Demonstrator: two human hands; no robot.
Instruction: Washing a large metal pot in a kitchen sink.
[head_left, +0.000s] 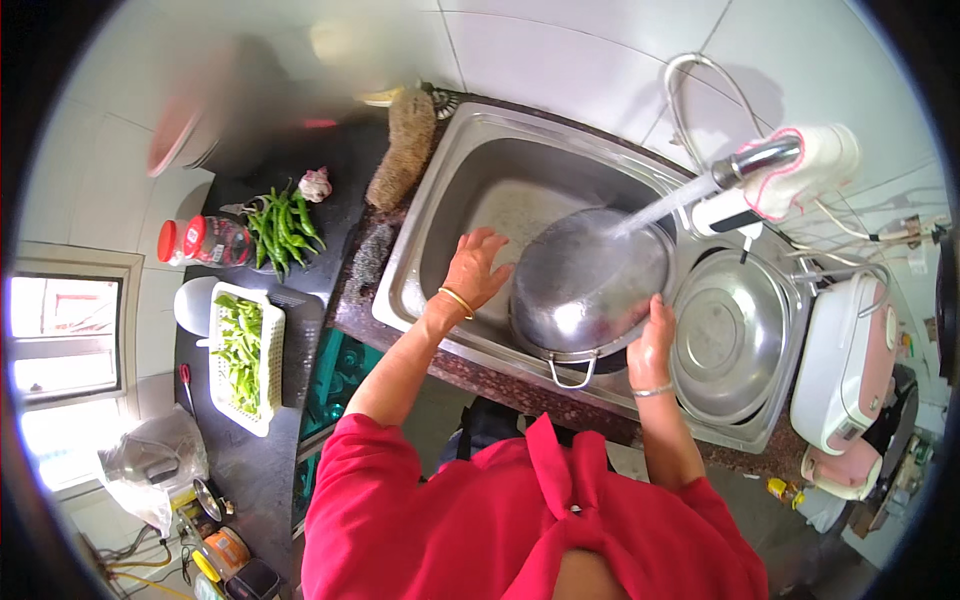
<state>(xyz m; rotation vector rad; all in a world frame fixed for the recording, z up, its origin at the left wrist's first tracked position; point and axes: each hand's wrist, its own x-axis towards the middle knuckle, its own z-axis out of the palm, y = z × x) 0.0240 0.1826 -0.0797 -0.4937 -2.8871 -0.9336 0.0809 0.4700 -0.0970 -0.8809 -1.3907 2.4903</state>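
A steel pan (585, 285) with a wire loop handle sits tilted in the stainless steel sink (480, 202). Water from the chrome faucet (757, 161) runs onto its surface. My right hand (651, 345), with a bangle at the wrist, grips the pan's right edge; some of its fingers are hidden. To the left of the pan, my left hand (474, 270) hovers over the basin with fingers spread and nothing in them. A gold-coloured bangle circles that wrist.
A large steel bowl (724, 337) fills the right basin, beside a white and pink appliance (844, 360). Left of the sink lie a loofah (403, 150) and a steel-wool scrubber (369, 259). Green chillies (281, 229), garlic (315, 184) and a basket (274, 356) of greens occupy the dark counter.
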